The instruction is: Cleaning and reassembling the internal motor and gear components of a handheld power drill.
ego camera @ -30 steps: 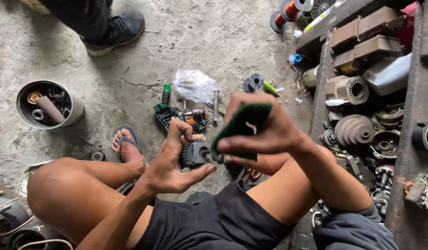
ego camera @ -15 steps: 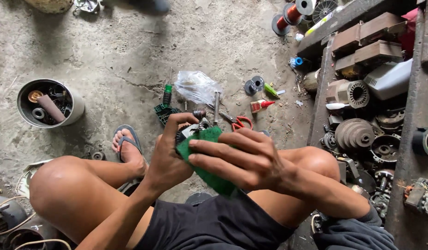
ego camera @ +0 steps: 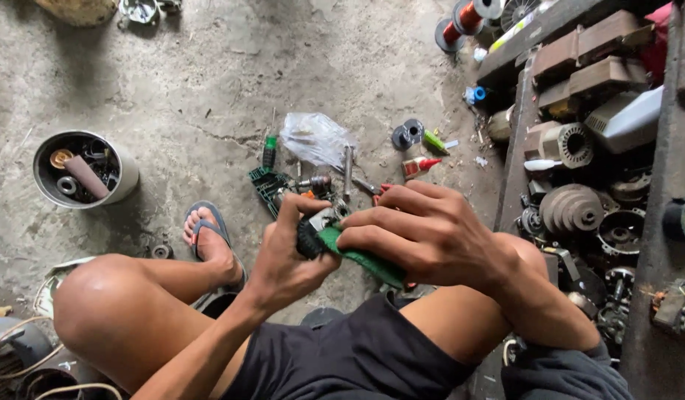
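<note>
Floor: the cracked grey concrete floor (ego camera: 209,81) fills most of what I see below me.
Shelving: the dark metal rack of motor parts and finned housings (ego camera: 594,185) runs down my right side.
Legs: I am crouched low, my bare knee (ego camera: 98,296) raised on the left, my foot in a blue flip-flop sandal (ego camera: 209,233) flat on the concrete.
Tin: the round grey metal tin of bearings and small parts (ego camera: 87,170) stands well apart, far to my left.
Bag: the crumpled clear plastic bag (ego camera: 314,138) lies on the floor beyond my hands, near the scattered tools.
Right hand: my right hand (ego camera: 424,233) is clamped over the long green plastic housing (ego camera: 365,259), fingers wrapped across its top.
Left hand: my left hand (ego camera: 287,259) grips the small black and silver motor piece (ego camera: 313,233) from below, thumb and fingers closed on it.
Housing: it sits between both hands, above my lap, its end touching the motor piece.
Spool: the little dark grey spool (ego camera: 408,135) rests just beside the bag.
</note>
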